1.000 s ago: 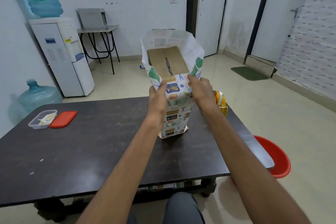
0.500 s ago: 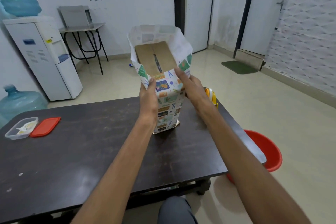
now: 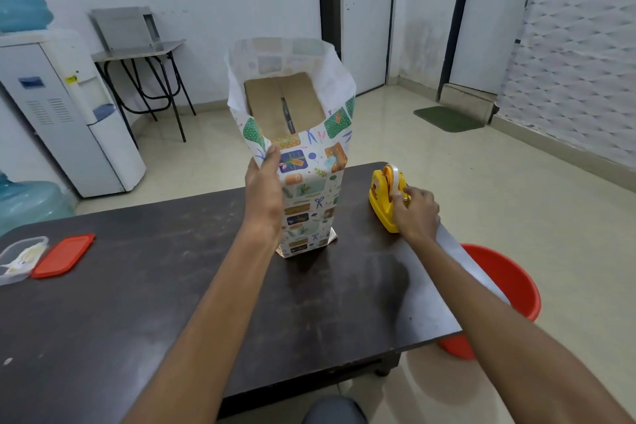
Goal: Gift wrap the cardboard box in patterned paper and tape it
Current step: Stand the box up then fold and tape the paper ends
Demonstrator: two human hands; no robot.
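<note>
A cardboard box [image 3: 284, 103] stands on end on the dark table [image 3: 172, 303], sleeved in patterned paper [image 3: 311, 189] whose open top rises above the box like a tube. My left hand [image 3: 263, 188] grips the paper's near-left edge, thumb on the front face. To the right, a yellow tape dispenser [image 3: 383, 194] with a white tape roll sits near the table's right edge. My right hand [image 3: 414, 212] rests on the dispenser's near side, fingers pinched at the tape end.
A clear container [image 3: 19, 258] and its red lid [image 3: 63, 255] lie at the table's left. A red tub [image 3: 506, 282] sits on the floor past the right edge. A water dispenser [image 3: 65, 110] and a folding table [image 3: 144, 55] stand behind.
My right hand left the wrapped box and moved right to the tape dispenser. My left hand stays on the paper. The camera view shifted slightly right.
</note>
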